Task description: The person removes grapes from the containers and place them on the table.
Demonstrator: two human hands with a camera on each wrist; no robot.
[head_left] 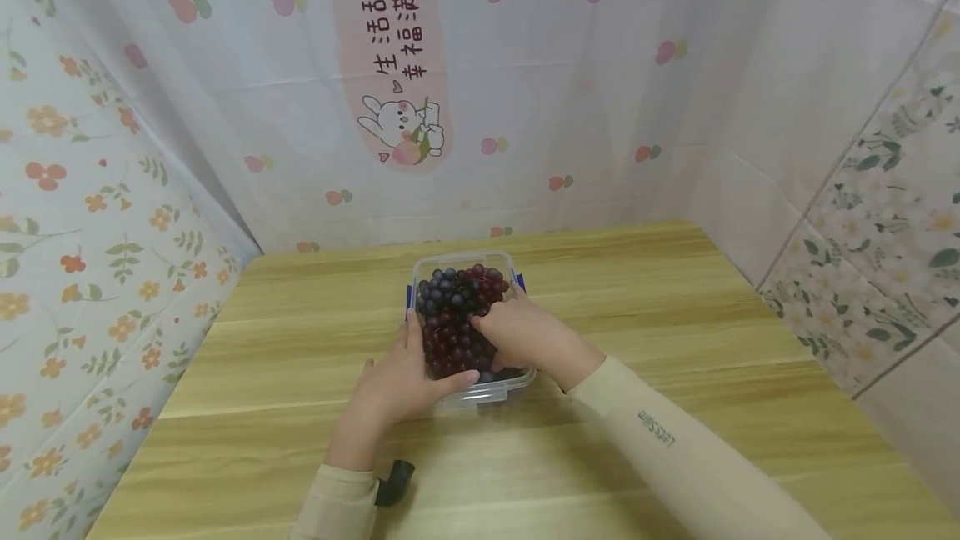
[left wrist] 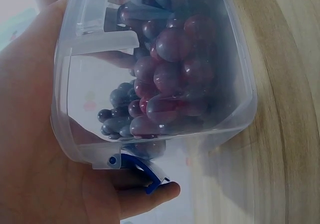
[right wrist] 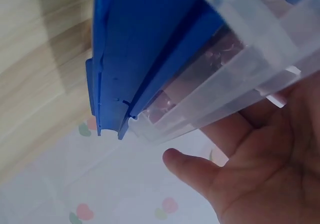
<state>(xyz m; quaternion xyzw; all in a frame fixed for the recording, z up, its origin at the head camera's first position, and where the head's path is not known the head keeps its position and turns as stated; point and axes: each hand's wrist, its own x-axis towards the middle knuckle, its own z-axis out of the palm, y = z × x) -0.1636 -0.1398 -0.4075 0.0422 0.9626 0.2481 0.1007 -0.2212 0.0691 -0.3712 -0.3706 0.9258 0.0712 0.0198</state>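
A clear plastic container (head_left: 480, 392) full of dark purple and reddish grapes (head_left: 450, 294) stands on the table. My left hand (head_left: 401, 382) grips its near left corner, the thumb lying over the front rim and the fingers along the left side. In the left wrist view one finger extends past a blue latch (left wrist: 140, 169). My right hand (head_left: 536, 340) reaches over the right wall into the grapes; its fingertips are partly hidden there. In the right wrist view, one finger (right wrist: 190, 169) stays outside the wall, beside a hanging blue latch (right wrist: 135, 49).
The wood-grain table (head_left: 652, 315) extends around the container. A white curtain (head_left: 525, 107) with printed fruit hangs behind it, and floral cloths (head_left: 97, 232) stand at both sides. A black piece (head_left: 395, 483) sticks out beside the left sleeve.
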